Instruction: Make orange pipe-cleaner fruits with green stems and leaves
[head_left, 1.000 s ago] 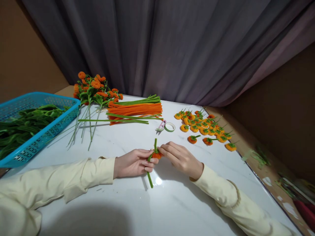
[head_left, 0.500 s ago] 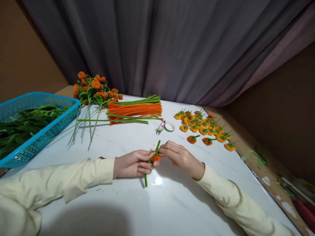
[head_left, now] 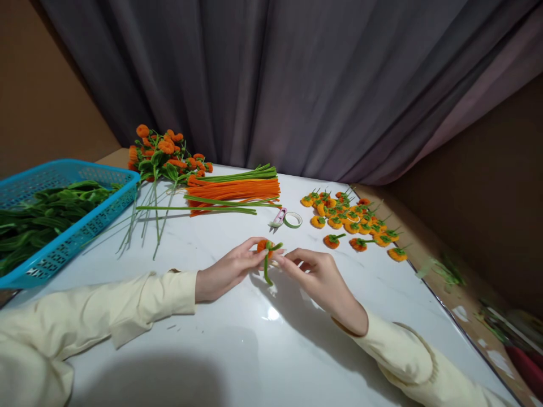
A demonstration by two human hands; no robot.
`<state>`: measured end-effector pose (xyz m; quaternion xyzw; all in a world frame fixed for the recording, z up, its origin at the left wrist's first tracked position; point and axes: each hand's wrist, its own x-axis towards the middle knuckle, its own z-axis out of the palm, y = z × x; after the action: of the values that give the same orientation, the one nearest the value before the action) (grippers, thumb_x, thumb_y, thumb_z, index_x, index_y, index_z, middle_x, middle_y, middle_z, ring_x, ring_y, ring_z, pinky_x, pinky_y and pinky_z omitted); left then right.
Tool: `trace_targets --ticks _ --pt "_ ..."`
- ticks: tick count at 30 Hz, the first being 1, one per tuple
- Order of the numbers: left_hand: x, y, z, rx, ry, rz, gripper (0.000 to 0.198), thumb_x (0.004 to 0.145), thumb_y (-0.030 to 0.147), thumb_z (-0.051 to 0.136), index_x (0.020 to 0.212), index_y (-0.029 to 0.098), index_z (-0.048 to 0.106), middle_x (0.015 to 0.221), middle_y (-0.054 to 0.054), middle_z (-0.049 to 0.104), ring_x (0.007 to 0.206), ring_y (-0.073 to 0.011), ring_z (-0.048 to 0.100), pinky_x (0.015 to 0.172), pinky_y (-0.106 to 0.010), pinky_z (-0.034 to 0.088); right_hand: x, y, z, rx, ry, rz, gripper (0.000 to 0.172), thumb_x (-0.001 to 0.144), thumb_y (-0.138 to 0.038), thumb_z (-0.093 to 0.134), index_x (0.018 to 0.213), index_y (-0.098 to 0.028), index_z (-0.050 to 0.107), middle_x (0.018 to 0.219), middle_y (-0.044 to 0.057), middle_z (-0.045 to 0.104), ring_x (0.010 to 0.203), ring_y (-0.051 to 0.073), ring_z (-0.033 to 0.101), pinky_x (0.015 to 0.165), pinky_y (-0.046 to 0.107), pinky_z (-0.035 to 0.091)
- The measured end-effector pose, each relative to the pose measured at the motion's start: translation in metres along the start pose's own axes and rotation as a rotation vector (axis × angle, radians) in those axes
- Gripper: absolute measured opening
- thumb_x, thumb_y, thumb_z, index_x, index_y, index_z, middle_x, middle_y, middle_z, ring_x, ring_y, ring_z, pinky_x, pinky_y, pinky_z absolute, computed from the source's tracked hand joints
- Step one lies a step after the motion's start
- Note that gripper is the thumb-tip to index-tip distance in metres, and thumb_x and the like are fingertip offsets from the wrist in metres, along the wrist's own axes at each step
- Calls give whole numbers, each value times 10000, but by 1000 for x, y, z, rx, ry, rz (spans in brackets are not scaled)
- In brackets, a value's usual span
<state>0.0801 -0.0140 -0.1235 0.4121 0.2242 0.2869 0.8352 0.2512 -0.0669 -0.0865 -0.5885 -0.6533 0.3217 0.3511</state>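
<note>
Person at a white tabletop (head_left: 297, 362), pale yellow sleeves, both hands meeting near the centre of the frame. Left hand (head_left: 229, 270) coming in from the left, thumb and fingers closed in a pinch on a small orange chenille flower head (head_left: 262, 246); two green chenille ends (head_left: 267, 272) project from it, one toward the right, one hanging down. Right hand (head_left: 322, 277) partly curled, thumb and index close together at the flower's right side; whether they grip any of it, cannot tell. Just above centre: pink-handled scissors (head_left: 279, 216) beside a roll of green tape (head_left: 300, 225). Upper centre-left, a bundle of orange chenille stems (head_left: 237, 187), green stems (head_left: 250, 174) along its far edge, several more across its near side. Upper left, a bunch of orange flowers (head_left: 166, 147) on long stems. Left edge, a blue perforated basket (head_left: 80, 234) holding green leaves (head_left: 46, 217). Right of centre, a cluster of yellow-orange flower heads (head_left: 352, 226). Dark curtain (head_left: 275, 85) behind.
</note>
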Motion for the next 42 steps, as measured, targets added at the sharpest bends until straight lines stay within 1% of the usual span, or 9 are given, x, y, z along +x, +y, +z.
trace_targets --ticks 4,10,17,21,24,28,32,36,42 --pt "-1 -4 -1 137 -82 32 275 875 368 544 1092 216 470 932 -56 637 783 -157 591 766 -295 401 1 5 12 270 -225 138 285 808 -410 591 864 -148 688 670 16 645 507 94 515 489 206 418" --pt "0 -4 -3 211 -42 48 304 861 396 552 1076 194 479 924 -61 629 825 -167 584 755 -281 400 3 7 11 369 -307 211 381 807 -439 596 598 -122 632 353 -76 383 317 36 304 396 197 277" --pt "-5 -5 -2 344 -97 100 358 858 390 550 1134 184 451 813 -41 623 757 -176 607 731 -300 419 5 11 8 325 -343 288 288 776 -393 624 691 -121 667 526 -17 606 283 15 274 304 190 200" --pt "-3 -5 -4 393 -20 83 341 851 357 569 1130 169 508 878 -60 634 776 -172 599 715 -279 413 8 9 0 236 -395 265 341 734 -467 656 701 -128 662 557 -2 625 285 35 349 282 181 248" --pt "0 -1 -5 330 8 82 262 830 291 605 1054 159 568 926 -71 649 849 -174 593 764 -271 409 11 8 -14 14 -233 55 308 784 -437 626 737 -137 676 561 4 626 334 52 420 346 183 330" --pt "2 4 -7 165 -149 -63 185 842 247 584 981 126 597 903 -112 672 885 -199 614 841 -309 405 15 15 -26 -276 28 -461 153 868 -260 558 831 -152 660 771 54 681 576 104 582 550 206 463" --pt "2 1 -11 50 -265 -206 155 837 218 576 927 99 619 838 -115 669 808 -189 619 792 -306 429 16 24 -23 -404 -95 -759 197 908 -113 438 1001 -136 610 966 101 655 858 147 615 718 247 505" --pt "3 -1 -13 -5 -305 -291 173 785 214 633 901 85 634 720 -74 644 672 -150 592 679 -264 427 13 24 -19 -620 -128 -945 297 931 -69 303 1024 -123 581 964 104 656 790 147 598 607 260 484" --pt "2 0 -12 7 -308 -326 159 757 251 669 773 104 611 632 -37 586 573 -117 525 608 -246 400 10 18 -22 -880 -100 -1160 171 918 -86 413 966 -74 577 938 128 645 688 152 565 525 284 414"
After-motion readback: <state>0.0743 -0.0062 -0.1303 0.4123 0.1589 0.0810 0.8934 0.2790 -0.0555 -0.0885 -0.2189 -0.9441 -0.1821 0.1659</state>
